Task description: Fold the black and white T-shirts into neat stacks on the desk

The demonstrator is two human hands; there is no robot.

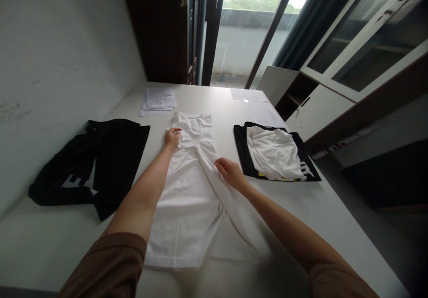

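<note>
A long white cloth garment (190, 186) lies on a white, smooth-topped table (294, 209), its gathered end away from the wearer, its lower part spread wider, with creases, a seam and a loose flap on its right side. The left hand (173, 137) is at the garment's far left edge, fingers partly curled on the fabric; the right hand (228, 169) is at its right edge, fingers bent close together. Whether either grips or only presses cannot be told.

The garment's near right corner is blurred, and which kind of garment it is stays unclear. Left of it lies a black garment (117, 155) with white lettering; right of it, a crumpled white cloth (276, 151) rests on folded black fabric (241, 148). Beyond its far left end are printed papers (160, 98). Farther off to its right, a white cabinet (326, 110) has a dark open compartment; its contents are hard to make out.
</note>
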